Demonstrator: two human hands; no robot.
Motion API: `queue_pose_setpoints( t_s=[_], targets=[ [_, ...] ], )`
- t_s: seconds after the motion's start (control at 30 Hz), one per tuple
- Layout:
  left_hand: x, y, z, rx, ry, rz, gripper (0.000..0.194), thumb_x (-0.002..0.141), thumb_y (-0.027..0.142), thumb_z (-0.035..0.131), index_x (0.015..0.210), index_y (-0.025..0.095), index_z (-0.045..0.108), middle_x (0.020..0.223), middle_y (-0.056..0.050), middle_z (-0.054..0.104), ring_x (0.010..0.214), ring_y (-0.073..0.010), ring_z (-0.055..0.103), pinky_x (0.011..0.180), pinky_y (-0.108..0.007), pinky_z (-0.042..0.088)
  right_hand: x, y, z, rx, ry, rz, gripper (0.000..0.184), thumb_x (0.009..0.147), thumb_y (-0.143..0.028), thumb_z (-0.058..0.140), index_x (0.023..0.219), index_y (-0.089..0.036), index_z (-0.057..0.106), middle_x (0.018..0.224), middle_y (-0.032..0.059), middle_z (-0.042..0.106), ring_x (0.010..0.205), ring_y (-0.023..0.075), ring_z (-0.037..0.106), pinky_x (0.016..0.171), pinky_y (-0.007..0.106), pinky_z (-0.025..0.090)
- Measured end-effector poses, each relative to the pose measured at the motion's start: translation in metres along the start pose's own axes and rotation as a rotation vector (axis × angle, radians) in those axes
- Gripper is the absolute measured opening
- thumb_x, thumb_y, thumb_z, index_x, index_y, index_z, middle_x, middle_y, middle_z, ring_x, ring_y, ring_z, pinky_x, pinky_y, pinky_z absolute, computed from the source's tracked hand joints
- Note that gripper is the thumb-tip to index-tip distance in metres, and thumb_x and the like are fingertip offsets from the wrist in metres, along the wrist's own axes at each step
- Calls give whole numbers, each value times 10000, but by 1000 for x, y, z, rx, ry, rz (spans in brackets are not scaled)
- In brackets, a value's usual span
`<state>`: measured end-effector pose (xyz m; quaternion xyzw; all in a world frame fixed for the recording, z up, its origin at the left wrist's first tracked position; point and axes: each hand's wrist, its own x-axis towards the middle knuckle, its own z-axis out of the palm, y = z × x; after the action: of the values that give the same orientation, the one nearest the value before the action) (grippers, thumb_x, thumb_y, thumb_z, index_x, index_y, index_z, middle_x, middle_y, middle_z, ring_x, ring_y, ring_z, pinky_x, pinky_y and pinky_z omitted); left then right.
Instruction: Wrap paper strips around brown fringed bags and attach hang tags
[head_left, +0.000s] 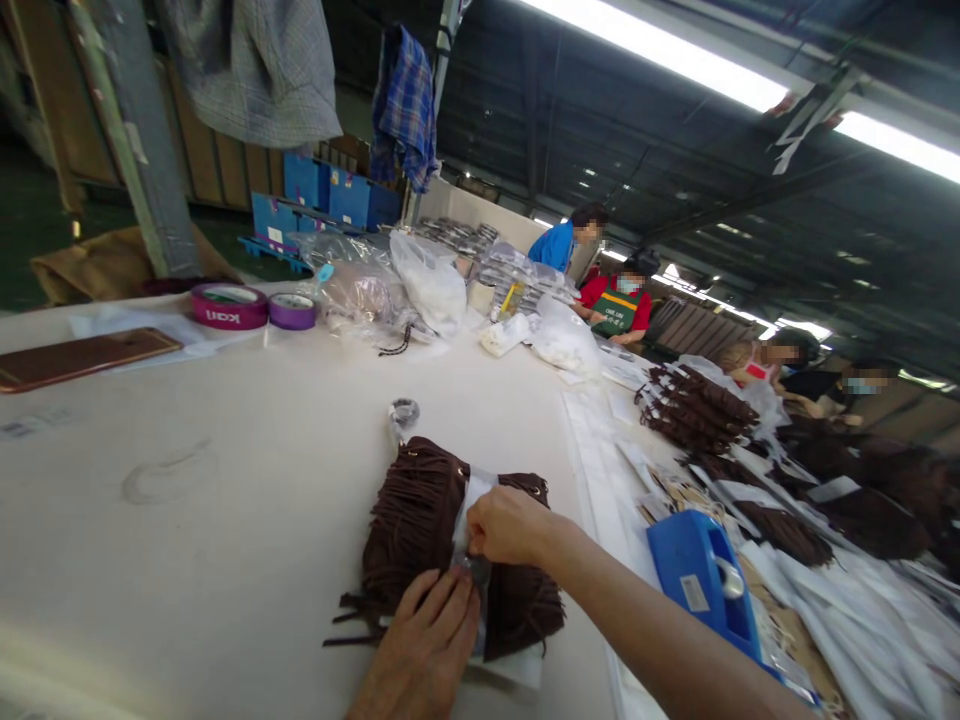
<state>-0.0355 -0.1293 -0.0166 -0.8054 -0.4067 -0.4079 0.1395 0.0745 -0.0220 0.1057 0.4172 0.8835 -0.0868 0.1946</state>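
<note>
While the left hand (431, 635) rests outstretched on the fringed bag (412, 510), the right hand (506, 525) is clenched, its contents hidden.

Right hand (506, 524) is hiding its fingertips, left picture edge is cropping the smartphone (86, 358), and label (694, 592) on blue tape dispenser (673, 547) is showing illegibly small print.

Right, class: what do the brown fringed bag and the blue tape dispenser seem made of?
Brown fringed bag: suede or imitation, matte; its limp strips show little shine.
Blue tape dispenser: likely moulded plastic, fairly smooth; even colour, rounded edges.
</note>
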Motion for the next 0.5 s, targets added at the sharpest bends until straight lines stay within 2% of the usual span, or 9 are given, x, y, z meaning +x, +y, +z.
queue_pose_setpoints(
  t_s=[0.13,0.3,0.4,0.5],
  targets=[
    [-2,-1,5,-20,20,-7,381,896,140,241,991,136,610,992,-56,648,1005,-170,513,958,-339,287,10,10,0,134,-32,78,167,636,-300,728,710,-151,709,627,48,670,644,183,634,517,207,407],
    [-3,-3,8,-20,29,4,364,866,105,269,1007,145,602,1000,-51,647,1009,-165,513,956,-330,290,14,23,12,342,-58,139,201,657,-362,715,698,-170,673,424,-64,505,427,85,533,402,147,359],
    [-2,-3,7,-12,36,1,367,821,61,301,1019,154,596,993,-47,647,1005,-159,512,954,-329,293,14,31,18,390,37,179,266,588,-374,767,702,-167,646,454,-73,504,451,81,518,410,150,345],
    [-4,-4,8,-26,38,-3,373,808,47,309,1027,154,591,1002,-40,649,1007,-157,513,956,-331,288,13,38,21,370,206,243,401,508,-372,816,781,-153,621,550,-47,552,518,106,517,440,183,338]
  ],
)
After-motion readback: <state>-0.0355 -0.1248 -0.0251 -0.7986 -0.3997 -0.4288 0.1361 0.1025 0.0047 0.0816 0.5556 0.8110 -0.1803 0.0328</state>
